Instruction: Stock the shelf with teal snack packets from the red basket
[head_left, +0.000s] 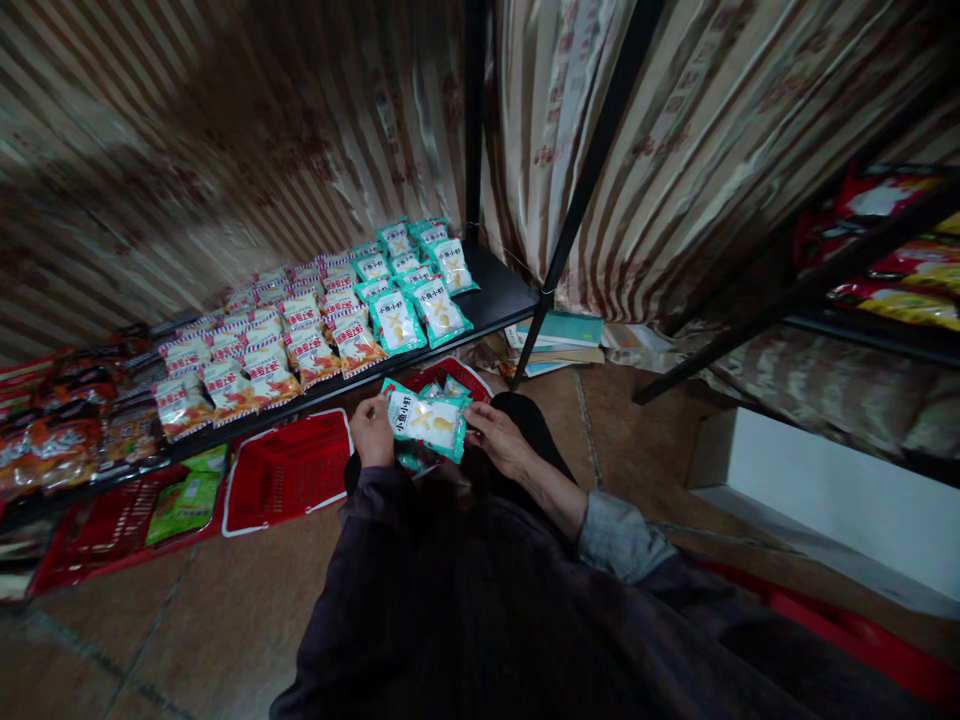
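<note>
- Snack pack: one teal-and-white snack pack (426, 420) is held on the person's side of the black shelf board (504, 288), off the board's right end. It appears face up above a red basket.
- Axis: the long axis runs from hand to hand, roughly crosswise, the right end slightly lower in view. The printed characters lie toward the left hand (373, 432); the pictured snacks lie toward the right hand (496, 440).
- Nearer hand: neither — both are in contact, one at each end.
- Left grip: fingers curled closed, thumb up, gripping the lettered end.
- Right grip: thumb and fingers nearly together, pinching the opposite end; the other fingers are loosely bent.
- Below the pack: more teal packs (409, 462) sit in the red basket (477, 374), in front of the shelf board. Contact between these and the held pack cannot be determined.
- On the shelf board: rows of teal-and-white packs (397, 322) at the right end; orange-and-white packs (312, 348) along the middle; darker orange packs (66, 440) at the left.
- In front of the shelf board, leftward: a second red basket (289, 470), then a third holding green packs (187, 505).
- Beyond the shelf board: a striped curtain (225, 130) — hung behind its full visible length.
</note>
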